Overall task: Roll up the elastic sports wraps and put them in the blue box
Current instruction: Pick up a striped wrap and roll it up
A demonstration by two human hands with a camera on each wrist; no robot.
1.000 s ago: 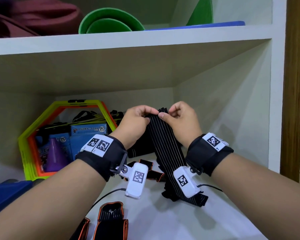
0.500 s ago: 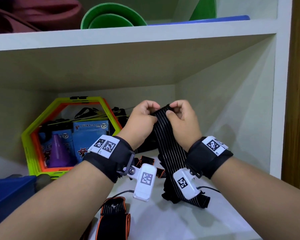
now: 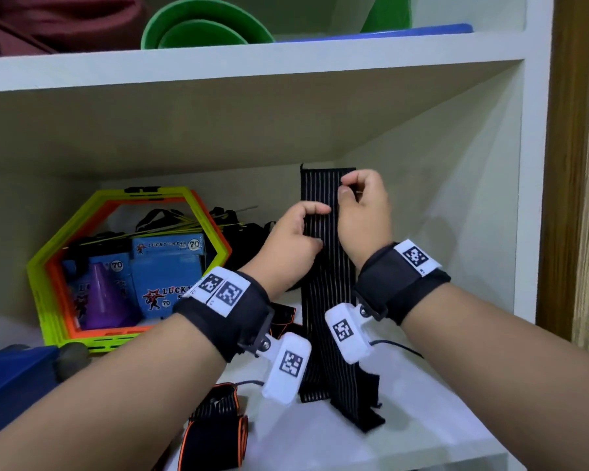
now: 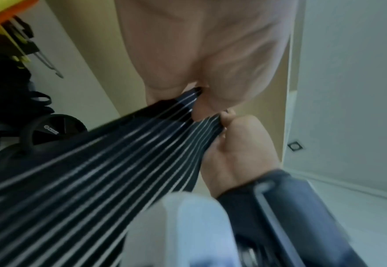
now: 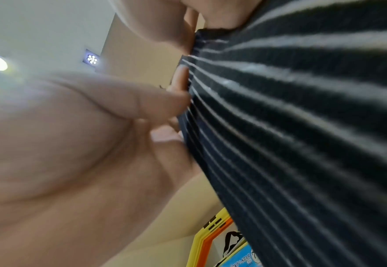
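Black elastic with thin white stripes, this is the sports wrap (image 3: 323, 266) that I hold now upright in the middle of the frame. A moment ago its top end was bunched between my two hands; now it is pulled flat and straight, and its top edge stands above my knuckles. My right hand (image 3: 363, 212) pinches the right edge near the top between thumb and curled fingers, and my left hand (image 3: 295, 243) pinches the left edge a little lower; in the left wrist view my fingers (image 4: 213, 101) are curled on the fabric. The lower end of the wrap lies folded on the white shelf (image 3: 405, 433), at the lower centre. I judge that the straightening is done and the rolling from the top end can begin, so this wrap is not yet rolled. A second wrap (image 3: 215, 433), black with orange edge, lies loose on the shelf at the bottom of the frame and waits also. The blue box (image 3: 11, 379) shows only as a corner at the lower left edge, and I cannot see what is inside it. Behind, in the middle left, the yellow-green hexagon frame (image 3: 48, 266) surrounds a purple cone (image 3: 104, 297) and some blue packets (image 3: 165, 266).
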